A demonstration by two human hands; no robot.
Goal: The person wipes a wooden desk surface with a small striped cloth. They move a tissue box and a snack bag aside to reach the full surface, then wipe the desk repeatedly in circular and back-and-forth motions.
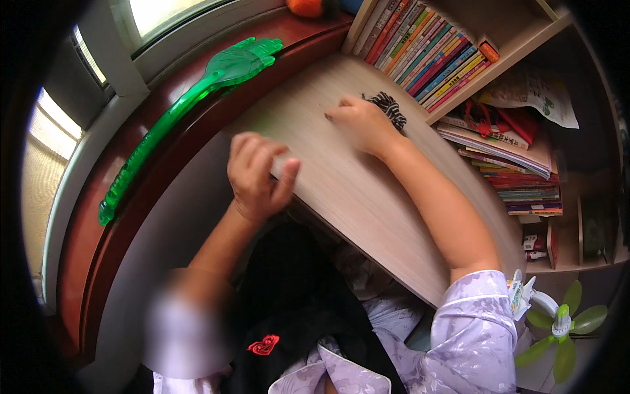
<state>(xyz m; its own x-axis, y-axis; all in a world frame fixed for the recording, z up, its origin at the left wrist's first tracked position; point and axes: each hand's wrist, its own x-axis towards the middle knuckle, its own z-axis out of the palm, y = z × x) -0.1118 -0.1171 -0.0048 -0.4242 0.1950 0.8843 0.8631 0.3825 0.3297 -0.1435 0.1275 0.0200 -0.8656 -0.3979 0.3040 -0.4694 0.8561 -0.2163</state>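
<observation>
My left hand [258, 177] is raised by the desk's near left edge, its fingers half curled and the thumb held apart. Nothing shows in its grasp. Over the wood-grain desk [315, 162], my right hand [364, 125] is bent into a loose fist. A tiny dark spot shows at its fingertips; whether it is a held thing or part of the hand is unclear. Right behind that wrist lies a black-and-white striped, bunched item [390, 109], partly hidden by the hand.
A translucent green hand-shaped clapper [167, 120] lies along the reddish-brown windowsill [86, 231] at left. Upright books [423, 49] fill a shelf at the desk's back. More books and papers [521, 172] are stacked at right. A green-bladed fan [561, 322] stands at lower right.
</observation>
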